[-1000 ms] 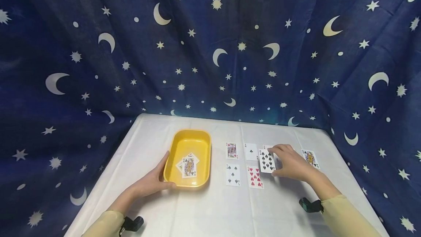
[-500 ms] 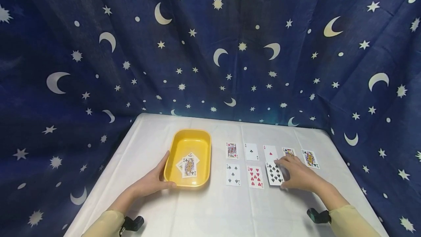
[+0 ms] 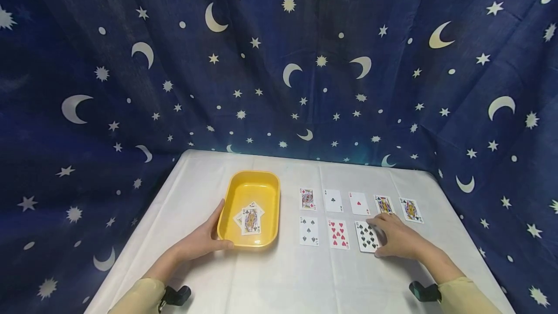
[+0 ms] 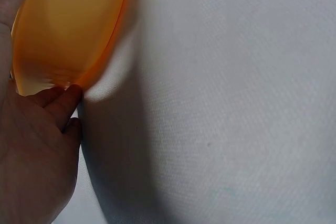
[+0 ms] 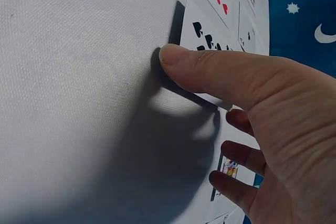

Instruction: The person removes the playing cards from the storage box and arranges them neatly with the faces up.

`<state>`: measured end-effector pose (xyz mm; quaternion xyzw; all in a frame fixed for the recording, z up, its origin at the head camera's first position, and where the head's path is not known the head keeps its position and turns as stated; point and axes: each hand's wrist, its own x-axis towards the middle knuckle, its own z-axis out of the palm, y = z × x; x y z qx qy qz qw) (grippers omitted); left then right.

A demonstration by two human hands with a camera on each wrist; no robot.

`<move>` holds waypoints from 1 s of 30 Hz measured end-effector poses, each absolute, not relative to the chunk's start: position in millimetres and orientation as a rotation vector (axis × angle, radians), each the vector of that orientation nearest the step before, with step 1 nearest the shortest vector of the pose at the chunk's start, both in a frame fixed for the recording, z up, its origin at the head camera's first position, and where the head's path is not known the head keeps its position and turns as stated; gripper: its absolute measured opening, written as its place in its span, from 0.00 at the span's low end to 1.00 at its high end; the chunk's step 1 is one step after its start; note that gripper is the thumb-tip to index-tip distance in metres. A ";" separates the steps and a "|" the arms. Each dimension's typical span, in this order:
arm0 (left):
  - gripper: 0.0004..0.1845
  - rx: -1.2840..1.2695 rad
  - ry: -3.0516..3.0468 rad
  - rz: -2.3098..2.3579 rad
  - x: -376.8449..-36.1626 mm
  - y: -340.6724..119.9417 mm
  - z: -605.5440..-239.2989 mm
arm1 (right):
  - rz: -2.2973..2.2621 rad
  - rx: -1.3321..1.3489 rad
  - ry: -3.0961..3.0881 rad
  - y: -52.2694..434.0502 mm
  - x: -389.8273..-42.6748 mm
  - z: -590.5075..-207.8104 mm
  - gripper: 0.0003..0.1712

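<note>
The right hand [image 3: 398, 241] rests on the right edge of the ten of spades [image 3: 366, 236], thumb at its near corner and fingers loosely spread over it; whether it pinches or only presses the card is not clear. The card lies flat on the bench [image 3: 283, 280], third in the near row, its long axis running away from the person, just left of that hand and well apart from the left hand [image 3: 202, 239]. The left hand grips the near left corner of the yellow tray [image 3: 266, 183], fingers relaxed along its wall. The tray holds a few loose face-up cards [image 3: 250, 219].
</note>
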<state>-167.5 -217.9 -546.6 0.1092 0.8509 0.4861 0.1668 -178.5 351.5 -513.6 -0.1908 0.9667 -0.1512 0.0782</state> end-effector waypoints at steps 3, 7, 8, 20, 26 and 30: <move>0.70 0.307 2.424 1.380 -167.6 -216.7 -546.9 | -0.474 -0.544 2.880 351.7 -177.7 -514.4 0.51; 0.70 0.301 2.429 1.383 -166.9 -216.3 -546.4 | -0.483 -0.513 2.872 351.6 -177.1 -516.0 0.51; 0.70 0.304 2.430 1.383 -166.8 -216.2 -546.2 | -0.478 -0.507 2.871 351.6 -177.1 -516.6 0.51; 0.70 0.297 2.436 1.377 -167.2 -216.5 -546.9 | -0.471 -0.450 2.837 353.0 -178.6 -519.5 0.51; 0.70 0.288 2.433 1.373 -166.5 -216.7 -545.4 | -0.467 -0.447 2.840 351.9 -179.1 -519.2 0.51; 0.70 0.289 2.441 1.368 -166.4 -216.9 -544.7 | -0.459 -0.453 2.848 350.7 -178.6 -518.9 0.50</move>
